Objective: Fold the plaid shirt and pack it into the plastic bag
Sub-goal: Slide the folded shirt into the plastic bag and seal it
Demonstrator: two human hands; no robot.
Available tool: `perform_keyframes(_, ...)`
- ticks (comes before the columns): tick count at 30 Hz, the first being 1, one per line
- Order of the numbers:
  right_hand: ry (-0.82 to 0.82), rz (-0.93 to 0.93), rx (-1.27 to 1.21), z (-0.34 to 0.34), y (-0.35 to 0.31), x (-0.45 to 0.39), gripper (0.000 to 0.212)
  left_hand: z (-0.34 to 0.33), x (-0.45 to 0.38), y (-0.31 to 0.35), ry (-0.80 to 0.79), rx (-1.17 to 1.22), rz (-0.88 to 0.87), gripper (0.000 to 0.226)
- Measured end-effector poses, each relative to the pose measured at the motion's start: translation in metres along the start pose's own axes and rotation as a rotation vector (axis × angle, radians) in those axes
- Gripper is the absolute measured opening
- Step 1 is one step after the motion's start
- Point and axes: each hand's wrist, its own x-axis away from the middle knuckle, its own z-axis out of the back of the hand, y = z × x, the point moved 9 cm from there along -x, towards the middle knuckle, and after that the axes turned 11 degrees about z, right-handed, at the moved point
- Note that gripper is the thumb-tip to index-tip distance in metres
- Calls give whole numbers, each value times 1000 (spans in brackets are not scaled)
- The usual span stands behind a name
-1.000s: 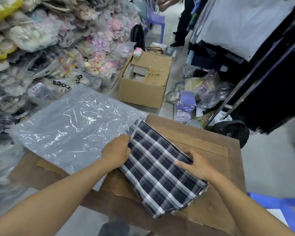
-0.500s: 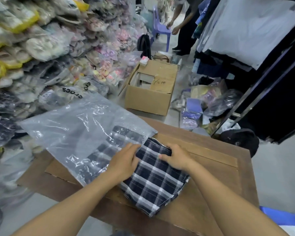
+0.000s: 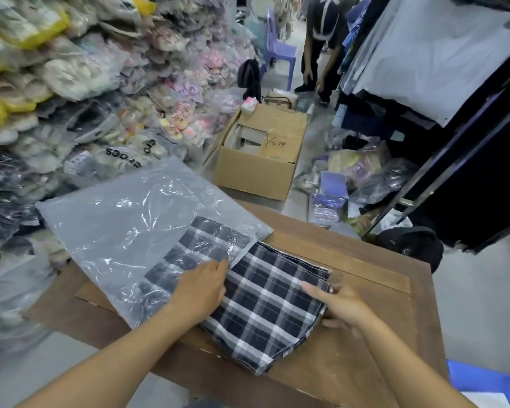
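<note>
A folded navy-and-white plaid shirt (image 3: pixel 271 304) lies on the wooden table (image 3: pixel 380 313). Its far left part is inside a clear plastic bag (image 3: pixel 115 225), showing through the film. The bag lies flat and reaches past the table's left edge. My left hand (image 3: pixel 200 290) is at the bag's mouth, fingertips on the edge of its upper layer, palm over the shirt. My right hand (image 3: pixel 342 304) grips the shirt's right edge, with fingers on top and thumb below.
A sheet of cardboard (image 3: pixel 92 293) lies under the bag. An open cardboard box (image 3: pixel 259 172) stands on the floor beyond the table. Bagged goods (image 3: pixel 56 83) are piled at left, and a clothes rack (image 3: pixel 454 128) is at right. A person (image 3: pixel 318 54) bends down at the back.
The shirt has slid left into the bag's mouth, from outside it to partly inside. My right hand has moved back to the shirt's right edge. My left hand stays at the opening.
</note>
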Motion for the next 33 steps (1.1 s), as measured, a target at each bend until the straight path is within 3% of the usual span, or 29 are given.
perform_keyframes(4, 133, 24, -280, -9, 7, 5, 43, 6, -1, 2, -16, 190, 23, 47)
perform_keyframes(9, 122, -26, -465, -29, 13, 12, 49, 12, -2, 8, -48, 350, 35, 41)
perform_keyframes(14, 136, 129, -563, -35, 4, 23, 72, 19, -1, 11, -25, 413, 50, 45)
perform_keyframes(18, 18, 117, -721, -56, 17, 31, 121, 24, 2, 12, -12, 444, 62, 41)
perform_keyframes(19, -20, 98, -736, -62, 19, 34, 121, 25, 2, 11, -9, 451, 66, 40)
perform_keyframes(22, -85, 19, -724, -73, 27, 40, 64, 25, 3, 11, -20, 450, 67, 44)
perform_keyframes(23, -74, 9, -715, -72, 29, 40, 54, 24, 4, 11, -27, 446, 67, 45)
perform_keyframes(29, 145, 49, -965, -45, 18, 9, 55, 23, 8, 13, -56, 505, 90, 42)
perform_keyframes(33, 112, 26, -952, -64, 9, 7, 49, 26, 5, 25, -54, 603, 118, 45)
